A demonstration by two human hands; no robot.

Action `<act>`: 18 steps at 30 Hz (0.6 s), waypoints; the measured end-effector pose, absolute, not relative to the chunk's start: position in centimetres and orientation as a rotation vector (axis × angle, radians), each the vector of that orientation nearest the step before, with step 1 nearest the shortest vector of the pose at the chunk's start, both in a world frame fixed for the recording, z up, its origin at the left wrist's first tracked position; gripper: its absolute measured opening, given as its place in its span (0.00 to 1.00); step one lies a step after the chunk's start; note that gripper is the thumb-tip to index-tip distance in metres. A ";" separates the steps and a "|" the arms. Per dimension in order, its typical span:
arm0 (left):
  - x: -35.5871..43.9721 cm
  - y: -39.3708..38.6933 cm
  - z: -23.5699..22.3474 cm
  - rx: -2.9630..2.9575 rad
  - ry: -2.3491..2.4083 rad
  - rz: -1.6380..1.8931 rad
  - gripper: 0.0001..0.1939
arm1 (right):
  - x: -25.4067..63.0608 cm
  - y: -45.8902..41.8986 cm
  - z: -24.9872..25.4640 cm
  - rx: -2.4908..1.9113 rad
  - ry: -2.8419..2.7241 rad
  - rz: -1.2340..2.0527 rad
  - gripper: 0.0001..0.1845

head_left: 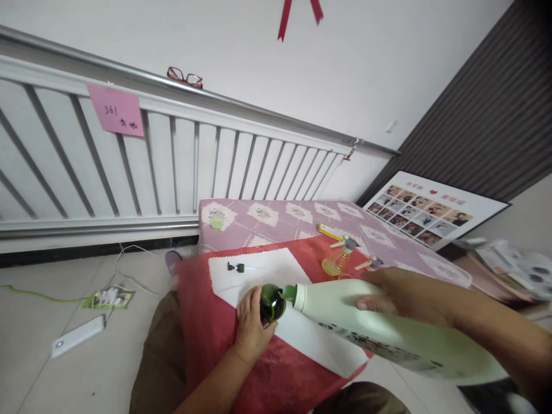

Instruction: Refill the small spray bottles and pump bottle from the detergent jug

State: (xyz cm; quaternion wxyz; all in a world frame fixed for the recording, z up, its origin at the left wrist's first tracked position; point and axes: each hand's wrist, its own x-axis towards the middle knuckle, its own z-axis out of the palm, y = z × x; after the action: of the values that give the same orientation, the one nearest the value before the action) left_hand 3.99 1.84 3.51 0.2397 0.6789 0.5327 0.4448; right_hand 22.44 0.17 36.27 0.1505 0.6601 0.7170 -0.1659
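Note:
My left hand (252, 325) is closed around a small dark green bottle (272, 303) over the white cloth (310, 339). With my right hand (390, 296) I grip a large pale green jug (414, 339), tipped on its side. The jug's green spout (289, 294) meets the small bottle's neck; whether liquid is flowing I cannot tell. A black pump top (236, 267) lies on the white cloth, to the left and beyond my left hand. Past the jug stands a clear spray bottle (337, 261) with yellow liquid in it.
Red cloth (202, 322) and a purple patterned cover (284, 215) lie over the table. Another spray head (371, 263) and a yellow box (330, 232) are near the spray bottle. A small green lid (217, 222) sits at the far left. Behind is a white radiator (207, 155); a power strip (110, 298) lies on the floor.

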 end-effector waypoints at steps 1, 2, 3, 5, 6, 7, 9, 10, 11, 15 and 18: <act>4.0 1.8 3.5 1.861 1.456 1.220 0.43 | 22.5 0.2 36.3 1.879 2.057 -0.517 0.20; 4.0 1.8 3.5 1.861 1.455 1.221 0.43 | 22.5 0.2 36.4 1.862 2.054 -0.551 0.20; 4.0 1.8 3.6 1.860 1.454 1.222 0.43 | 22.5 0.2 36.4 1.871 2.055 -0.546 0.20; 4.0 1.8 3.6 1.855 1.453 1.218 0.43 | 22.6 0.2 36.4 1.876 2.053 -0.525 0.20; 4.0 1.8 3.6 1.853 1.453 1.216 0.43 | 22.6 0.2 36.3 1.874 2.051 -0.520 0.20; 4.0 1.8 3.6 1.850 1.452 1.214 0.43 | 22.5 0.2 36.3 1.870 2.050 -0.518 0.20; 4.0 1.8 3.6 1.845 1.447 1.207 0.43 | 22.5 0.2 36.3 1.864 2.046 -0.528 0.20; 4.0 1.8 3.6 1.840 1.446 1.203 0.43 | 22.4 0.2 36.4 1.864 2.042 -0.535 0.19; 4.0 1.8 3.6 1.835 1.445 1.198 0.43 | 22.4 0.2 36.4 1.867 2.034 -0.533 0.19; 4.1 1.8 3.5 1.824 1.451 1.195 0.42 | 22.5 0.3 36.4 1.860 2.024 -0.487 0.19; 4.1 1.8 3.3 1.827 1.449 1.207 0.42 | 22.8 0.4 36.1 1.852 2.040 -0.466 0.19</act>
State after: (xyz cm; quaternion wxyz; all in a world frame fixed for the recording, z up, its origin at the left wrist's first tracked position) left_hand 4.10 1.84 3.34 0.2550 0.6730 0.5334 0.4445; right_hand 22.82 0.40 36.11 0.1727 0.6529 0.7190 -0.1641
